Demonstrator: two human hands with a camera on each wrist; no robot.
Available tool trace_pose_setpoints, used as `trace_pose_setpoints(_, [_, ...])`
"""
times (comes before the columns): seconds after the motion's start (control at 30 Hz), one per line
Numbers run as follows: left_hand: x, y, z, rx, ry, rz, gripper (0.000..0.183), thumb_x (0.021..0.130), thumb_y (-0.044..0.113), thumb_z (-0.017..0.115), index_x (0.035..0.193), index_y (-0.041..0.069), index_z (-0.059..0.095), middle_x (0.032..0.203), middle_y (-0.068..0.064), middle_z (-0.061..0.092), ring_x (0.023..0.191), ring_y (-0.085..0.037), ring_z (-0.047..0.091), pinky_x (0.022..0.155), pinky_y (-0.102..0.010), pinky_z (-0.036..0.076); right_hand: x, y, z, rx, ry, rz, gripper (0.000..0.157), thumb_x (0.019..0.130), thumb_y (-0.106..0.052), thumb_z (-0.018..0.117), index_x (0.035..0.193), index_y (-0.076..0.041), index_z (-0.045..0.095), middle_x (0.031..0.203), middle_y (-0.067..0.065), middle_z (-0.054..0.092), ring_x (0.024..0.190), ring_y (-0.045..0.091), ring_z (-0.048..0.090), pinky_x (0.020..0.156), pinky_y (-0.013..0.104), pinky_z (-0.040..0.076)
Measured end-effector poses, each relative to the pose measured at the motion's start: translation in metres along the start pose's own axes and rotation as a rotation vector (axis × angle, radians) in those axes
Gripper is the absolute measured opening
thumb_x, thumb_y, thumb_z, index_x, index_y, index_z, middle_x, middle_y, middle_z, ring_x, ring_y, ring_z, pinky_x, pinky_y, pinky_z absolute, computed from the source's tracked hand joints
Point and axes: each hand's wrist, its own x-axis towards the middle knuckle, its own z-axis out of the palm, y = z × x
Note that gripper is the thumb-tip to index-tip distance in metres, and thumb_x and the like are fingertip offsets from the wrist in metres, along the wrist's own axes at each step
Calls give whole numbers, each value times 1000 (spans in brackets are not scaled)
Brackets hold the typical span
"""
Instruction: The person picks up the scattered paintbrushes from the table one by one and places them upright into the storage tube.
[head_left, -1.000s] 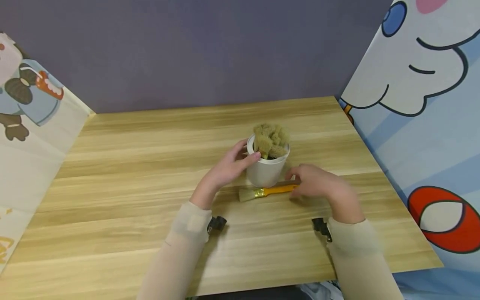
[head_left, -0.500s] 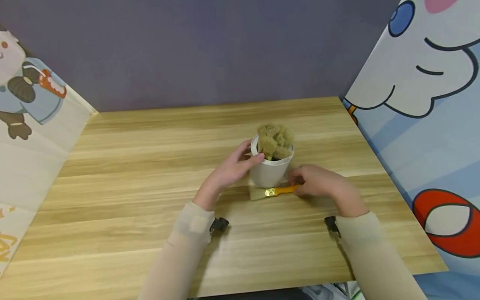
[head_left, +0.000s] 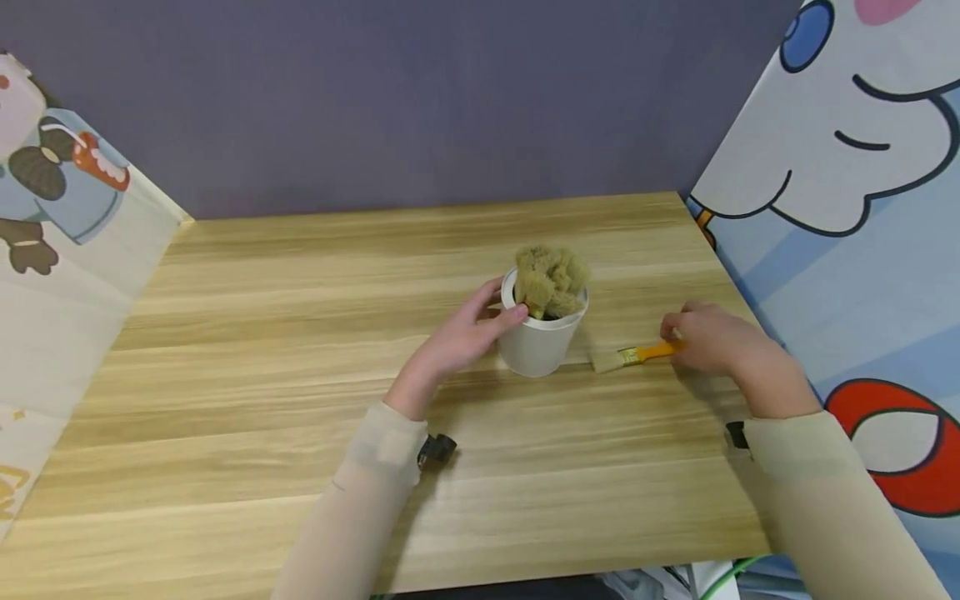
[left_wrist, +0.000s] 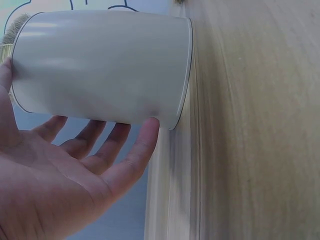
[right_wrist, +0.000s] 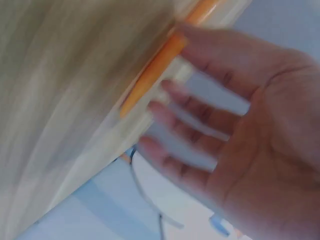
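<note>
A white pot [head_left: 534,348] holding a tan, spongy-looking plant [head_left: 553,279] stands upright on the wooden table. My left hand [head_left: 459,337] holds the pot's left side, thumb at the front rim and fingers along the wall. In the left wrist view several fingertips touch the smooth pot wall [left_wrist: 105,65]. To the right of the pot, my right hand [head_left: 720,343] pinches the end of a paintbrush [head_left: 654,351] with an orange handle and gold ferrule. Its pale bristles point left, toward the pot. The right wrist view shows the orange handle [right_wrist: 159,64] at the thumb and fingertips, blurred.
The wood-grain table [head_left: 300,417] runs to a grey-purple wall [head_left: 420,108] at the back. Cartoon-printed panels [head_left: 885,275] border it on the right and left. A green cable [head_left: 731,577] shows below the front edge.
My right hand has taken hold of the paintbrush and drawn it rightward, away from the pot's front. The left hand stays on the pot.
</note>
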Motion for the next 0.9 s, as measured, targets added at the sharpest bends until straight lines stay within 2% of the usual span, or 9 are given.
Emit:
trace_pose_setpoints(0.07, [0,0,0,-3,4,0,72,107,46,61,169,29,28,167,-9,41,150,-36,48,109,-59,54,3,-8,0,2,0,-58,32,92,-15,81,121,-5,72,119,24,65,105,40,65,89,59,56])
trace_pose_setpoints(0.17, [0,0,0,2,9,-6,72,107,46,61,169,30,28,167,-9,40,151,-36,48,110,-59,54,8,-22,3,-16,22,-193,34,90,-14,84,122,-6,73,119,18,67,106,37,67,90,56,58])
trace_pose_setpoints(0.3, [0,-1,2,9,4,-19,71,107,48,61,168,32,29,168,-7,40,152,-35,46,111,-60,53,11,-34,8,-101,70,-330,32,86,-8,85,116,-8,74,112,11,69,101,32,69,86,50,60])
trace_pose_setpoints(0.43, [1,-2,4,1,2,-21,71,107,47,61,168,31,30,167,-6,41,152,-34,46,111,-60,53,13,-36,12,-174,111,-400,24,83,-8,86,104,-12,74,101,4,69,92,26,68,78,47,60])
trace_pose_setpoints(0.53, [1,-4,6,3,-2,-21,71,106,47,62,168,30,30,167,-7,41,151,-34,47,111,-58,54,13,-35,10,-205,122,-397,21,83,-11,86,99,-13,72,97,3,69,87,23,67,74,47,58])
trace_pose_setpoints(0.63, [2,-4,6,14,2,-17,72,106,48,63,168,31,31,167,-7,41,151,-33,48,111,-54,55,10,-30,-7,-162,149,-377,28,85,-11,85,110,-5,73,101,8,72,85,21,68,72,45,58])
trace_pose_setpoints(0.73, [2,-4,4,26,27,3,71,105,47,65,166,31,34,166,-6,43,149,-33,49,111,-54,55,5,-29,-38,-106,216,-344,46,90,-12,81,132,-1,67,101,6,72,79,16,66,67,38,55])
trace_pose_setpoints(0.83, [3,-3,1,43,65,26,70,104,46,66,165,32,36,164,-7,46,147,-33,51,111,-54,55,-3,-32,-75,-66,322,-340,57,91,-11,80,144,-4,60,95,1,72,76,15,66,64,36,54])
trace_pose_setpoints(0.9, [4,-4,-1,49,77,27,69,104,46,66,165,33,36,164,-9,47,147,-33,52,111,-53,55,-11,-36,-98,-69,402,-343,59,89,-12,82,144,-8,60,93,-2,75,75,16,70,63,35,55])
